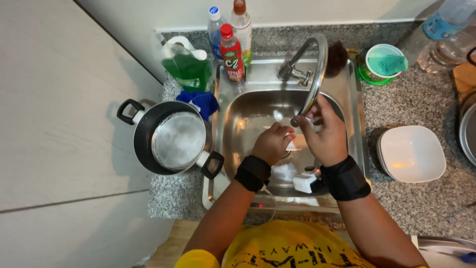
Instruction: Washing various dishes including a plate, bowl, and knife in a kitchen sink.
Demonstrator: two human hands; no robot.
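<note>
While we bend over the sink [248,111], both hands meet under the faucet [312,74].
Left hand [271,143] fingers curl shut; right hand [325,135] fingers half-open; whether either grips the pale object at 3 o'clock of the left hand, we cannot tell.

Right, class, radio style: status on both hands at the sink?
Both hands in steel sink, under tap spout. Left hand closed, contents hidden. Right hand beside it, grip unclear. Black pot on counter, left of sink.
</note>
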